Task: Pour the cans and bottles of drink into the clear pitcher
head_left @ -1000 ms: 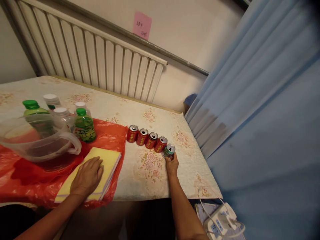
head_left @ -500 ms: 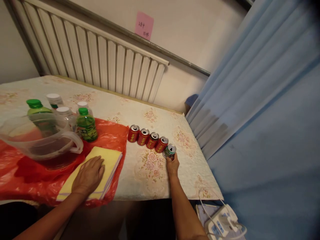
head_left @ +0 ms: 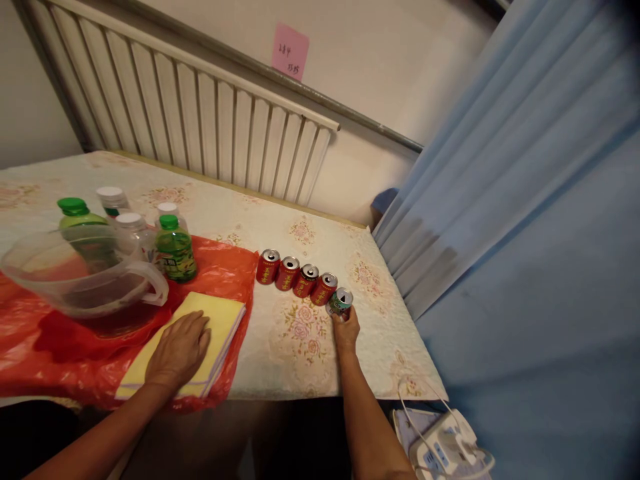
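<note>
My left hand (head_left: 179, 350) lies flat, palm down, on a folded yellow cloth (head_left: 220, 312) with a pale purple edge. Its fingers are stretched out and hold nothing. At the right end of a row of drink cans, my right hand (head_left: 346, 328) is wrapped round a green-and-silver can (head_left: 340, 301) that stands on the table. Several red cans with yellow lettering continue the row leftward, among them the nearest red can (head_left: 323, 289) and the far-left red can (head_left: 268, 267). The can tops I see are opened.
A red plastic sheet (head_left: 225, 257) under the cloth bears a clear plastic jug (head_left: 75, 293) with a handle. Behind it stand a green-capped bottle (head_left: 175, 250) and several others. A power strip (head_left: 440, 447) lies below the table's right front corner, near a blue curtain (head_left: 525, 267).
Almost nothing differs. The whole view has shifted very slightly; both hands keep their places on the cloth and the can.
</note>
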{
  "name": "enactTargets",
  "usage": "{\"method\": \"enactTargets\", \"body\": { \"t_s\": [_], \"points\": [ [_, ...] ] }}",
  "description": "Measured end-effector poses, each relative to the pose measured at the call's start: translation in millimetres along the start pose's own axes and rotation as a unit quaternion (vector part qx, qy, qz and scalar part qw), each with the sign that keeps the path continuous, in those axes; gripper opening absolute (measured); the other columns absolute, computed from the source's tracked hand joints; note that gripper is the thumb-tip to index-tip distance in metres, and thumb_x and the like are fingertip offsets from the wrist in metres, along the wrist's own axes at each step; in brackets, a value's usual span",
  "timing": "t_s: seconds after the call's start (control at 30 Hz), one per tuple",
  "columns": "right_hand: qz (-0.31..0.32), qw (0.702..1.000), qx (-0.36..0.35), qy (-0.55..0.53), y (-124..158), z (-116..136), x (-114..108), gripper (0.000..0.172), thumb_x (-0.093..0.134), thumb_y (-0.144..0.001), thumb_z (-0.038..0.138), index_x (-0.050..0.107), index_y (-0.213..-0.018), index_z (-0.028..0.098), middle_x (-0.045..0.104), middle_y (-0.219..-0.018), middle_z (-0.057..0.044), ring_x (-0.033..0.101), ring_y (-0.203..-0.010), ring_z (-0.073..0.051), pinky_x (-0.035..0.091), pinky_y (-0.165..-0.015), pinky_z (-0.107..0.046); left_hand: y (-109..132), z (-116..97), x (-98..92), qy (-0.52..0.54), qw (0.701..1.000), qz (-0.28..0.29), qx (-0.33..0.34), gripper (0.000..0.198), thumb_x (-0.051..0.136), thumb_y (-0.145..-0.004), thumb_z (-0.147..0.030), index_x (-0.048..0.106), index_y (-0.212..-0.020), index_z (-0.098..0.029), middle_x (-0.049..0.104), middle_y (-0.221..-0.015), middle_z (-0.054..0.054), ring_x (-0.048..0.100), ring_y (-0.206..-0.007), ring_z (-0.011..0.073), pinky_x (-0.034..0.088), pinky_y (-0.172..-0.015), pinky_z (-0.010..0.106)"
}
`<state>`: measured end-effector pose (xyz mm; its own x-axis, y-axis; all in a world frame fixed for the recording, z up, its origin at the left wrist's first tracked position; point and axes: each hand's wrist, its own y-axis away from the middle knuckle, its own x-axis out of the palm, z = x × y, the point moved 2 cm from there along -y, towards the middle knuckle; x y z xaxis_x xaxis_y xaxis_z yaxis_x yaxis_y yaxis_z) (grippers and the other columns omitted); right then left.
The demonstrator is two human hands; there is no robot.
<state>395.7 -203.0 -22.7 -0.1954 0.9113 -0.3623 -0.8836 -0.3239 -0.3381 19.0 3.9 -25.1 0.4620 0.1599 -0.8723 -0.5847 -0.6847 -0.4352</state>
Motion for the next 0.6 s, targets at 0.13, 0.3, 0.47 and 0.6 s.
{"method": "enactTargets", "body": {
  "t_s": [0.13, 0.3, 0.47, 0.6],
  "points": [
    [-0.004, 1.000, -0.002, 0.008, -0.6, -2.9, 0.0, 0.044, 0.063, -0.067, 0.032, 0.064, -0.109, 0.019, 0.073, -0.103, -0.008, 0.065, -0.089, -0.024, 0.049, -0.081, -0.032, -0.1, -0.2, 0.1, -0.006, 1.000, 0.008, -0.004, 0.040, 0.040, -0.093, -0.036, 0.064, -0.117, -0.015, 0.062, -0.131, 0.016, 0.055, -0.123, 0.0325, 0.042, -0.103, 0.048],
    [-0.005, 1.000, -0.005, 0.018, -0.6, -3.1, -0.7, 0.045, 0.064, -0.067, 0.034, 0.064, -0.109, 0.018, 0.072, -0.102, -0.009, 0.065, -0.089, -0.025, 0.049, -0.081, -0.033, -0.1, -1.6, -1.4, -0.009, 1.000, 0.010, -0.003, 0.041, 0.040, -0.093, -0.036, 0.064, -0.118, -0.013, 0.062, -0.131, 0.017, 0.054, -0.123, 0.0327, 0.041, -0.105, 0.047],
    [-0.005, 1.000, -0.007, 0.025, -0.1, -1.6, -1.7, 0.043, 0.063, -0.067, 0.035, 0.064, -0.107, 0.019, 0.073, -0.102, -0.009, 0.065, -0.088, -0.025, 0.048, -0.080, -0.033, 0.0, -1.9, -1.9, -0.026, 1.000, 0.012, 0.003, 0.042, 0.039, -0.094, -0.035, 0.063, -0.118, -0.012, 0.061, -0.131, 0.017, 0.054, -0.123, 0.0326, 0.041, -0.105, 0.047],
    [-0.006, 1.000, -0.007, 0.029, 0.0, -2.1, -1.6, 0.042, 0.063, -0.067, 0.036, 0.065, -0.105, 0.017, 0.073, -0.101, -0.010, 0.065, -0.087, -0.025, 0.048, -0.079, -0.032, -0.1, -2.6, -3.1, -0.031, 0.999, 0.016, 0.006, 0.042, 0.040, -0.094, -0.035, 0.063, -0.119, -0.011, 0.062, -0.131, 0.018, 0.054, -0.122, 0.0324, 0.041, -0.105, 0.046]
  ]
}}
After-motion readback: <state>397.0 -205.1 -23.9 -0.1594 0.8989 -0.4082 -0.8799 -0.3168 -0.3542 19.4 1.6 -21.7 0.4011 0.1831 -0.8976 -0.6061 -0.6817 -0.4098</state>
